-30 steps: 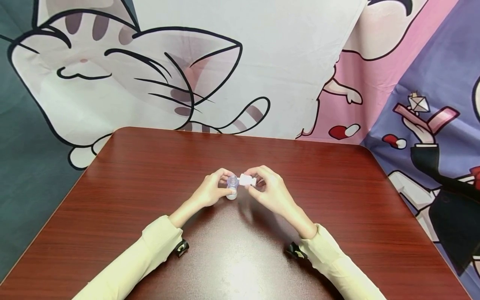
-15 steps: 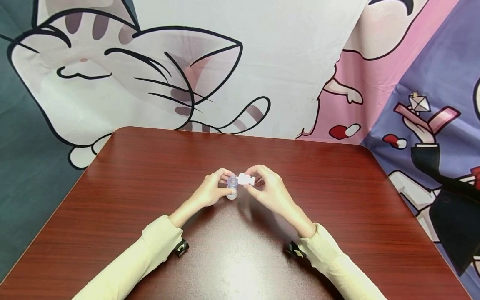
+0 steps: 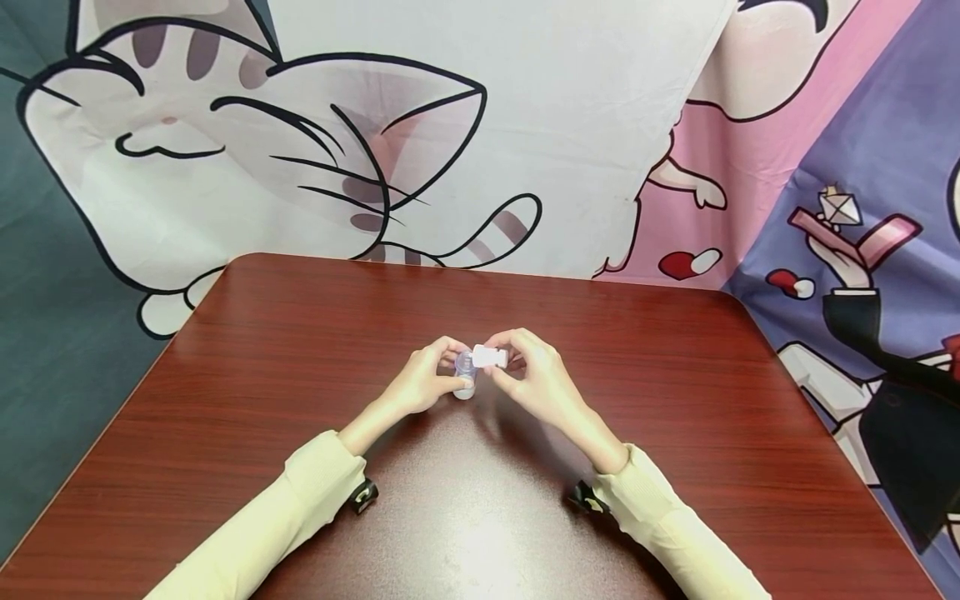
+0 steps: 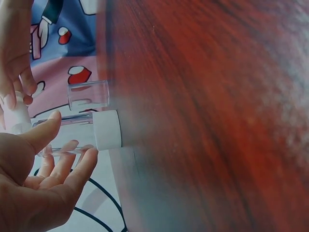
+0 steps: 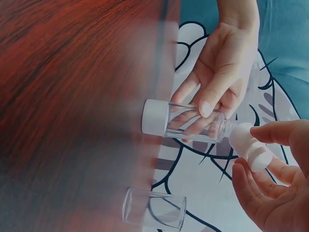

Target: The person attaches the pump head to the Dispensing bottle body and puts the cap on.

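My left hand point(image 3: 426, 382) grips a clear bottle point(image 3: 464, 367) with a white base point(image 4: 107, 129), thumb on one side and fingers on the other. The bottle stands upright, and whether its base touches the table I cannot tell. Its threaded neck point(image 5: 229, 128) is uncovered at the top. With thumb and fingers, my right hand point(image 3: 538, 375) pinches a white pump head point(image 3: 490, 357), which lies tilted on its side right at the bottle's mouth. A clear cap point(image 5: 154, 209) stands beside the bottle in both wrist views; in the head view I cannot make it out clearly.
The reddish-brown wooden table point(image 3: 337, 308) spreads around both hands, with a bright glare near its front. Behind it hangs a cartoon backdrop point(image 3: 585, 125). Dark wrist cameras point(image 3: 363, 495) sit under both pale sleeves point(image 3: 300, 500).
My right hand has moved slightly left, bringing the white pump head from beside the bottle's neck to over the edge of its mouth. The left hand and bottle have stayed put.
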A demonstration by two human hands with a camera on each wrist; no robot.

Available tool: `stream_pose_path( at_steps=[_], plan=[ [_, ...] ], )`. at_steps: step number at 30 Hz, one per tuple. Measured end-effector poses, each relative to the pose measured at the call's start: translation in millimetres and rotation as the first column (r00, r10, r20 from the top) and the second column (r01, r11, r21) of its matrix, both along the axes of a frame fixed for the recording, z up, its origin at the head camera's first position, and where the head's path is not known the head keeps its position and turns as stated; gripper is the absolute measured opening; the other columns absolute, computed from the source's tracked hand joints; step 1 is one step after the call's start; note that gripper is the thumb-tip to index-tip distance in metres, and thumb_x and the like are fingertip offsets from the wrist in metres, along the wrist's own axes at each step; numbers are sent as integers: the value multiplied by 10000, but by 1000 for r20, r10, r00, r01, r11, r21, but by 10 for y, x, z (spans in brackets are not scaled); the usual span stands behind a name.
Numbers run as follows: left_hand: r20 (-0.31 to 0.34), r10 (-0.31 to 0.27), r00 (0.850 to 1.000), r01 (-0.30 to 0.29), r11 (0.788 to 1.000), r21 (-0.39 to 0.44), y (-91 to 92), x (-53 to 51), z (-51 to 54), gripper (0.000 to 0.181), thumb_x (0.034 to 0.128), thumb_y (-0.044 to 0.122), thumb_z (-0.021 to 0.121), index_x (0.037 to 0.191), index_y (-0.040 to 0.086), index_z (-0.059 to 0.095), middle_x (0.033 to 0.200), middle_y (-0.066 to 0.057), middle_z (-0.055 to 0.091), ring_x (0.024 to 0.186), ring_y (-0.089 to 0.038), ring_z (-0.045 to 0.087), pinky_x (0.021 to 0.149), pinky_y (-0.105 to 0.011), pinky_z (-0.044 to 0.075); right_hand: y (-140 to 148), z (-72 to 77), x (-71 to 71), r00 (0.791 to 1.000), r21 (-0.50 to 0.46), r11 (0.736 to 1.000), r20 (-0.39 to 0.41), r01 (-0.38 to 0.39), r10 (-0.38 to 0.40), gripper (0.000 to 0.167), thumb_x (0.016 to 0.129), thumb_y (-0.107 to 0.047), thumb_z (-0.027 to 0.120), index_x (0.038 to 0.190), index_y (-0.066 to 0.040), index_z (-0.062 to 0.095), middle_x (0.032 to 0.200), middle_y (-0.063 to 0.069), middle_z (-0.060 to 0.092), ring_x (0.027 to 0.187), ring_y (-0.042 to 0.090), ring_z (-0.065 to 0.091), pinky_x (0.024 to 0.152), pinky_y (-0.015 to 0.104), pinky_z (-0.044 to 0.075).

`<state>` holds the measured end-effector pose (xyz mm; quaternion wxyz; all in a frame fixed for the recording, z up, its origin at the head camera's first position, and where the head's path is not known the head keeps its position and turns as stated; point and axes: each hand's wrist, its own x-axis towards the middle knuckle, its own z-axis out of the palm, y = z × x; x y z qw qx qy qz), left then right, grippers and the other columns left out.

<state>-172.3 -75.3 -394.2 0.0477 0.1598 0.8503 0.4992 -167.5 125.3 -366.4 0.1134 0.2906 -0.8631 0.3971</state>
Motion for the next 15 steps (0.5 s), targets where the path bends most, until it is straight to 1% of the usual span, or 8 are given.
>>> stream_pose_path(
  at_steps=[15],
  plan=[
    [0, 5, 1000, -5, 1000, -8, -2, -11, -13, 421, 822, 67, 725, 1197, -7, 550, 1145, -185, 649, 1088, -323, 633, 944, -455, 502, -56, 17, -6, 1000, 10, 1000, -17, 2, -2, 253, 800, -60, 741, 1039, -105, 671, 981, 12, 655, 814, 123, 647, 730, 243, 565]
  ],
)
